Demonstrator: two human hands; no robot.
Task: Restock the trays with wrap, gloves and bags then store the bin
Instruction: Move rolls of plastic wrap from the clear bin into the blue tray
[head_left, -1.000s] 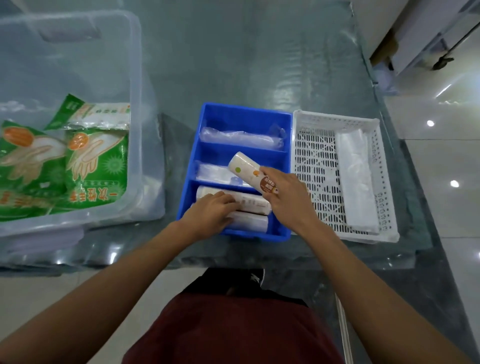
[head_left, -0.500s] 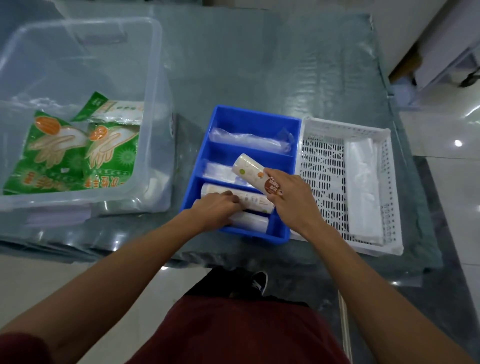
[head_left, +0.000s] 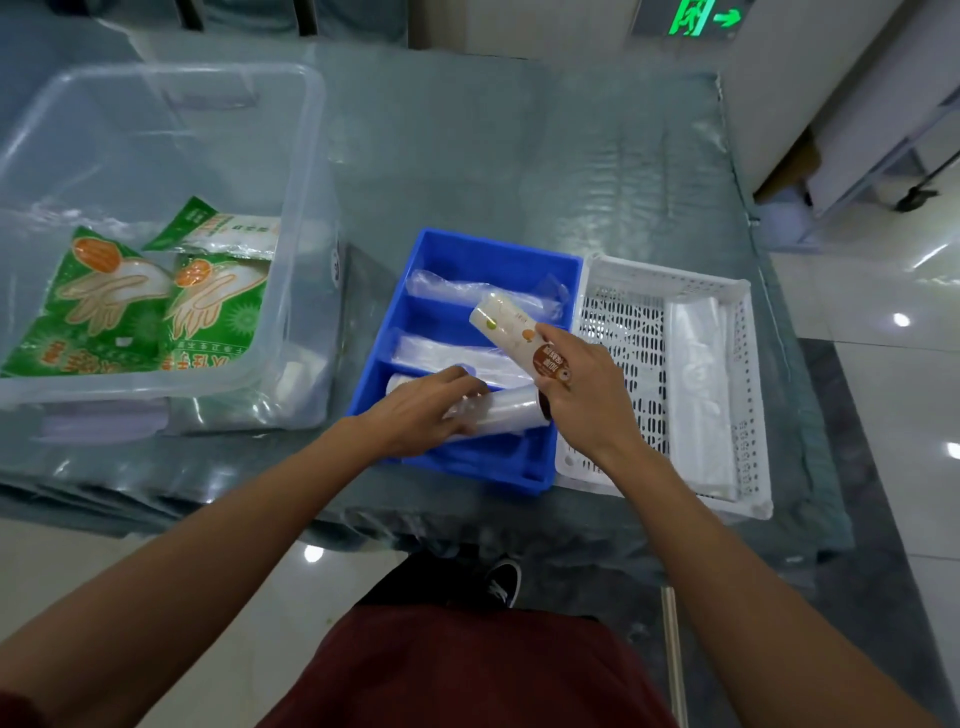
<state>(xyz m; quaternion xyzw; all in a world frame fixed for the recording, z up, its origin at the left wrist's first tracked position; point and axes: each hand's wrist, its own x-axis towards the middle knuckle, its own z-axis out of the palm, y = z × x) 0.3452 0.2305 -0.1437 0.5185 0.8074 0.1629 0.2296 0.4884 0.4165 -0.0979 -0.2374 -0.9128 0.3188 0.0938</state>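
Observation:
A blue tray (head_left: 467, 249) with three compartments sits mid-table; clear wrapped items lie in its far two sections. My left hand (head_left: 421, 410) rests over wrap rolls (head_left: 514, 410) in the nearest compartment, fingers curled on a roll. My right hand (head_left: 587, 395) grips a white wrap roll with a brown label (head_left: 511, 332), tilted above the tray's middle. A white perforated basket (head_left: 623, 322) to the right holds a stack of clear bags (head_left: 698, 384). The clear bin (head_left: 291, 156) at the left contains green glove packs (head_left: 124, 306).
The table is covered with a shiny grey-green plastic sheet (head_left: 519, 156); its front edge runs just below the trays. A flat lid lies under the bin (head_left: 104, 426). Tiled floor lies at the right, with furniture at the far right corner.
My left hand has shifted over the near compartment's rolls, now lifting or turning one. The right hand keeps its roll, slightly raised. The camera view has pulled back and tilted up.

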